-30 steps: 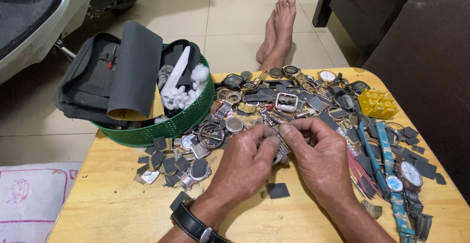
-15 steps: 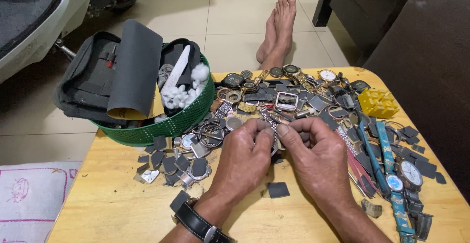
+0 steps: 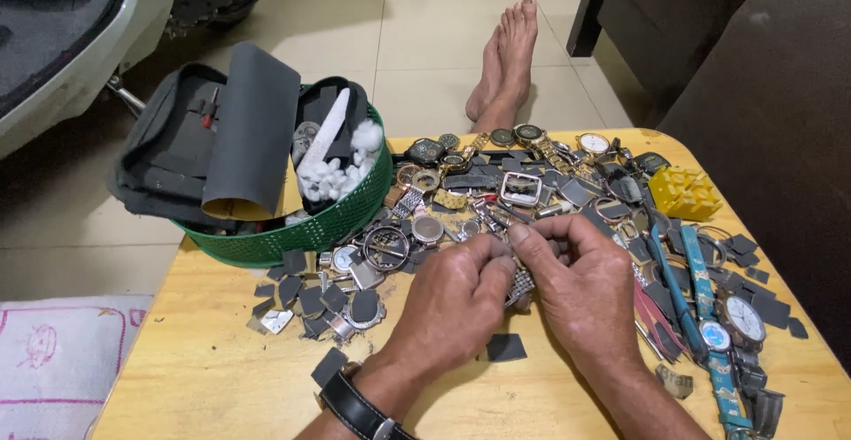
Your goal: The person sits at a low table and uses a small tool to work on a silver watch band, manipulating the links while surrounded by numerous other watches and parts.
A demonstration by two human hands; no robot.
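Your left hand (image 3: 461,285) and your right hand (image 3: 581,280) meet over the middle of the wooden table (image 3: 222,378), knuckles toward the camera, fingertips pinched together. Between them you hold a short piece of metal watch band (image 3: 520,284); its silver links show in the gap between your two hands, just below your thumbs. Both hands are closed narrowly on it, the left from one side, the right from the other. A black wristwatch (image 3: 355,407) sits on your left wrist.

Take the green plastic basket (image 3: 301,232) as your marker. It stands at the table's far left corner, holding a dark folded pouch (image 3: 177,152), a rolled sheet of dark paper (image 3: 253,125) and some white cotton bits (image 3: 341,174). Your hands and the band are to the right of the basket and nearer to you. Just in front of the basket lies a scatter of small dark square pieces (image 3: 306,298) and a round watch case (image 3: 386,247). Right of the basket, beyond your hands, spreads a heap of watch parts (image 3: 523,187). Far right of the basket sits a yellow plastic block (image 3: 684,192), and nearer you from it lies a blue-strapped watch (image 3: 714,334). One dark square piece (image 3: 505,347) lies on the table directly below your hands.
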